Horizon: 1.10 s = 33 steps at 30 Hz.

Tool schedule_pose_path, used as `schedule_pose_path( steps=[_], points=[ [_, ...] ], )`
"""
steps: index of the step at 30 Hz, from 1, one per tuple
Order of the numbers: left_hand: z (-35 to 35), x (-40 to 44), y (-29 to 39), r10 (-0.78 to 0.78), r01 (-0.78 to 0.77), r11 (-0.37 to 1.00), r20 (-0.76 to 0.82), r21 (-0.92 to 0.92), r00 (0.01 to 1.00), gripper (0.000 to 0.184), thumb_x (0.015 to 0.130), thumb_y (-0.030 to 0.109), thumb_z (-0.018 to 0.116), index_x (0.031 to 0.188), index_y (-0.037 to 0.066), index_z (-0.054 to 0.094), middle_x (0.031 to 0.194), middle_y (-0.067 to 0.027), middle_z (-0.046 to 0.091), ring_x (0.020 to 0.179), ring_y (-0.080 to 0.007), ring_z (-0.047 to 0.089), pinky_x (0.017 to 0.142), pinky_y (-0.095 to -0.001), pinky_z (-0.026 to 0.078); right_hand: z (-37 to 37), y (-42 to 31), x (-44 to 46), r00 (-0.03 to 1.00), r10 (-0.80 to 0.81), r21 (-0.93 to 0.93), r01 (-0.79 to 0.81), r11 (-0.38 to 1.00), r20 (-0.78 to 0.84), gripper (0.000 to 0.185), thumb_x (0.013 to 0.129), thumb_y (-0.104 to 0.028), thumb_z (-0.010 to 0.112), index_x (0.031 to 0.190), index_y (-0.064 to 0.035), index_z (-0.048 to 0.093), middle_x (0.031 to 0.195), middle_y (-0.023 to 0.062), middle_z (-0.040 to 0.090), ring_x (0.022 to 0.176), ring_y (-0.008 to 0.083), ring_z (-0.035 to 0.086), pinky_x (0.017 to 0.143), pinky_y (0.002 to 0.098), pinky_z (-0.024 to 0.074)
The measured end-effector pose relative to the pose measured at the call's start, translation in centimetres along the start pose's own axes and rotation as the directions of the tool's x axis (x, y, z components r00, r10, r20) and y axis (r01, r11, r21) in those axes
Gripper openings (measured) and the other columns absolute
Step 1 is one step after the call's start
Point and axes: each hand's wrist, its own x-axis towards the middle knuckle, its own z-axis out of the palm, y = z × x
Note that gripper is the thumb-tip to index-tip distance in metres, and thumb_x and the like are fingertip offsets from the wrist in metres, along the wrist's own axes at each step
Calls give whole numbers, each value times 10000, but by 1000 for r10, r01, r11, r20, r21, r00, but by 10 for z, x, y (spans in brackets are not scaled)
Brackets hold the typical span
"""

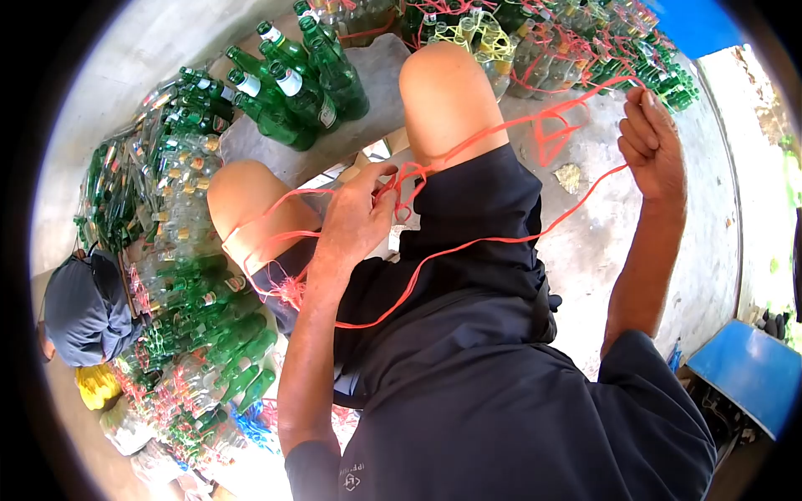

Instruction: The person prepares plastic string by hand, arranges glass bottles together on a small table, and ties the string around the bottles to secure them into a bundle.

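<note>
Fingers (638, 138) closed on red twine (501, 240) in both hands

The left hand (355, 209), between the knees, has thumb and fingers nearly together on a loose tangle; how hard they pinch cannot be told. The right hand (652, 154), out to the side, is curled almost shut, with a strand at its fingertips. Between them the twine crosses the right leg (451, 108) and black shorts (472, 217), and a frayed bunch (290, 290) shows beside the left forearm (309, 367).

It looks like thin plastic ribbon: probably very light, limp, a little slippery, and readier to split or snag than snap. A firm pinch close to the tangle should suit, one strand at a time, since a hard pull could tighten it. Green bottles (284, 83) on the slab (384, 67) look harder, heavier and breakable.
</note>
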Motion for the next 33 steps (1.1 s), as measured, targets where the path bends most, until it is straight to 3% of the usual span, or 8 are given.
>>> schedule_pose_path(
  steps=[3,4,11,19,27,30,31,33],
  points=[
    [-11,-2,-4,-48,49,999,21,-23,999,234,943,56,569,1136,-33,669,823,-88,698,745,-111,632,697,-276,503,-8,-4,2,999,-41,39,42,998,-27,256,1077,-229,488,1108,-22,634,603,-92,314,485,5,221,412,191,192],
    [-14,-3,-4,-26,25,998,-18,-50,1000,185,916,63,592,1030,-18,713,851,-165,708,709,-201,664,696,-324,519,-11,-4,2,998,-55,50,56,997,-34,257,1077,-228,487,1108,-19,632,602,-89,313,485,7,219,411,193,190],
    [-40,-15,13,-56,43,994,-126,-105,990,177,936,54,582,1013,-49,703,821,-94,709,707,-106,629,666,-273,506,-36,-13,3,992,-123,226,128,966,-40,234,1082,-200,473,1118,-24,622,600,-77,300,479,25,210,414,206,193],
    [-69,-22,18,-63,43,996,-269,-78,961,164,972,55,598,1056,-40,703,846,-45,714,723,-66,635,631,-214,497,-69,-13,0,970,-192,283,228,931,-151,220,1063,-196,513,1118,-12,622,601,-73,277,479,41,215,426,229,191],
    [-94,-19,-8,4,-23,999,-408,-41,913,203,986,91,611,1134,-4,713,786,60,607,657,-21,494,565,-193,368,-91,-5,-4,959,-157,261,218,941,-235,208,1053,-195,536,1107,-10,617,602,-77,312,479,31,240,416,214,197],
    [-99,-23,1,-70,-2,982,-374,-188,925,229,997,117,616,1161,-23,692,761,51,580,618,-15,451,530,-198,323,-81,-1,-11,876,-184,-230,87,969,-445,247,1039,-228,570,1097,3,635,613,-80,340,495,16,260,427,201,193],
    [-100,-27,9,-101,2,964,-360,-265,928,233,998,123,619,1161,-27,691,751,51,572,609,-15,443,524,-199,315,-86,0,-15,896,-170,-399,-9,917,-410,271,1009,-255,616,1120,-13,664,659,-63,461,535,18,351,458,191,272],
    [-98,-30,17,-132,23,957,-363,-290,923,247,996,118,627,1180,-36,682,730,48,564,589,-17,440,513,-201,313,-86,12,-12,869,-241,-810,-256,528,-432,284,984,-253,637,1151,-26,681,717,-1,593,628,79,537,573,232,443]
  ],
)
